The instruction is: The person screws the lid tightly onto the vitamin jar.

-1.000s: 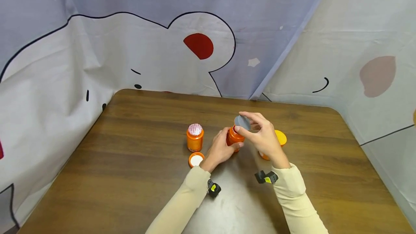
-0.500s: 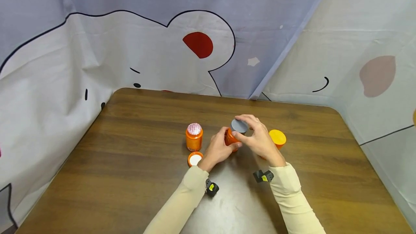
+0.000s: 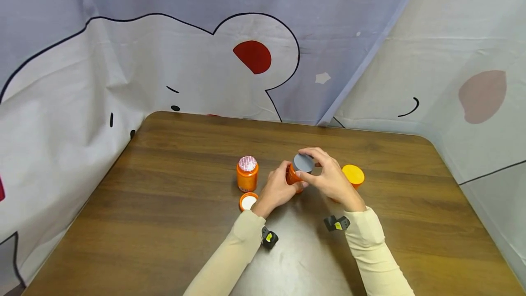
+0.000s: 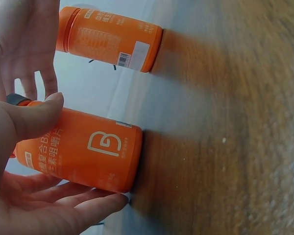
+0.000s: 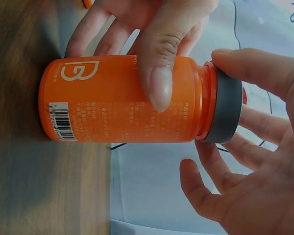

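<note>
Wrapped by my left hand [image 3: 277,190], an orange bottle [image 5: 122,100] with white print stands on the table. Its dark grey cap [image 3: 303,162] sits level on the neck, with a strip of orange neck showing below the rim in the right wrist view. Thumb and fingertips of my right hand [image 3: 334,182] pinch that cap by its edge. To the left stands a second orange bottle [image 3: 247,179], uncapped, its mouth covered by a printed foil seal. In front of it an orange lid [image 3: 248,201] lies with its white inside up, partly hidden by my left wrist.
Behind my right hand stands another orange bottle [image 4: 112,36] with a yellow-looking top, partly hidden in the head view. Everything rests on a brown wooden table [image 3: 172,223]. A printed curtain [image 3: 197,67] hangs along the back and sides.
My right hand has brought the grey cap from a tilt above the bottle's mouth down flat onto the neck. The left hand keeps its grip on the bottle.
</note>
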